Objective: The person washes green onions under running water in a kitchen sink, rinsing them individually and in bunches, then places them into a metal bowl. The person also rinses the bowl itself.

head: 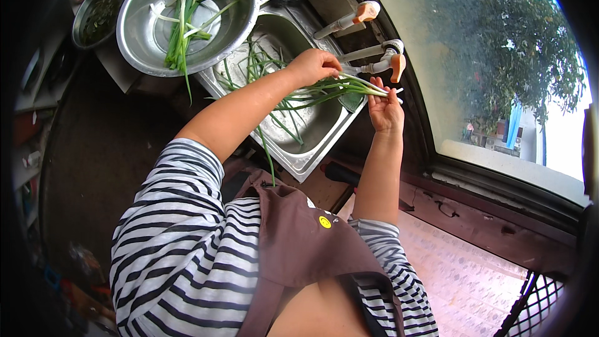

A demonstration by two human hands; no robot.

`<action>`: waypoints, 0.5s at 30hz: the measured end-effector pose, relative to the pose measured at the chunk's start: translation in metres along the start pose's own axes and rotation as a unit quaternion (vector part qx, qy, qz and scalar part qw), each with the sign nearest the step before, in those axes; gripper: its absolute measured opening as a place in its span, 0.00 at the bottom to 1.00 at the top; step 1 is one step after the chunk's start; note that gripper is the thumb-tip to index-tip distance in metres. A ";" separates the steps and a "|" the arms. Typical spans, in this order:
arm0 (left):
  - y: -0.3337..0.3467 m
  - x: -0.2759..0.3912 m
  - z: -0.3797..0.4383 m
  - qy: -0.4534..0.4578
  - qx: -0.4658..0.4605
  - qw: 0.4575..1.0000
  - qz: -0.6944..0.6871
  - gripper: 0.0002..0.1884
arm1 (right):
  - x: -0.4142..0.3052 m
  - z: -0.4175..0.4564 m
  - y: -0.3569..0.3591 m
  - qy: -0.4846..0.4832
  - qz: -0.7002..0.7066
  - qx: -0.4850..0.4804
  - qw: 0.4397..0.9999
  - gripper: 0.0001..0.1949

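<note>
A small bunch of scallions [356, 85] is spread between my two hands above the right side of the stainless steel sink [299, 142]. My right hand [387, 111], palm up, holds the white root ends between thumb and fingers. The fingertips of my left hand [314, 68] pinch a stalk of the same bunch further along. Green leaves trail back from the bunch over the sink. More scallion leaves [255, 63] lie loose in the sink, and one long leaf hangs over its near edge towards my apron.
A metal basin [128, 40] at the sink's left end holds several scallions [187, 23]. Behind it stands a darker bowl [84, 40] with wet contents. Two taps with orange handles [398, 68] [366, 12] project over the sink's far side. A window [421, 70] borders the right.
</note>
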State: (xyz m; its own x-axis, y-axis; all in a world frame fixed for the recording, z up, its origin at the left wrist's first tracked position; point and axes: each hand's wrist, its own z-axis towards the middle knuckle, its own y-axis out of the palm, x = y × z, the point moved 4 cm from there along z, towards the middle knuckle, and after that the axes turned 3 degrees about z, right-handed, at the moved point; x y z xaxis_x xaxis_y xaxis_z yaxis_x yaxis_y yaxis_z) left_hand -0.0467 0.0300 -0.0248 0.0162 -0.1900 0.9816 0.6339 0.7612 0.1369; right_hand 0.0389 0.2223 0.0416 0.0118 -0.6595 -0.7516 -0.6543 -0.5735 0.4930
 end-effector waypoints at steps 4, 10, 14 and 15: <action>-0.024 -0.026 0.007 -0.032 0.097 0.994 0.023 0.07 | -0.008 0.000 -0.004 -0.065 -0.025 0.042 0.997 0.17; -0.017 -0.024 0.017 -0.202 0.071 0.930 -0.299 0.07 | 0.028 0.019 -0.007 -0.007 -0.241 -0.063 0.968 0.12; -0.006 -0.025 0.029 -0.195 0.050 0.911 -0.361 0.05 | 0.078 0.015 0.018 0.055 -0.268 -0.142 0.951 0.11; -0.005 -0.025 0.030 -0.203 0.051 0.902 -0.378 0.05 | 0.085 0.014 0.023 0.055 -0.266 -0.140 0.952 0.11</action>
State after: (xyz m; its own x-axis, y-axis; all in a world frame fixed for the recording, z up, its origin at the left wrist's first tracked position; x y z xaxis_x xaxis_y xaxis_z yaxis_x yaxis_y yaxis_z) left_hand -0.0733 0.0497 -0.0457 -0.6881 -0.4516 0.5680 0.2712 0.5660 0.7785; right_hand 0.0144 0.1604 -0.0171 0.3738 -0.2781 -0.8849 -0.3066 -0.9374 0.1651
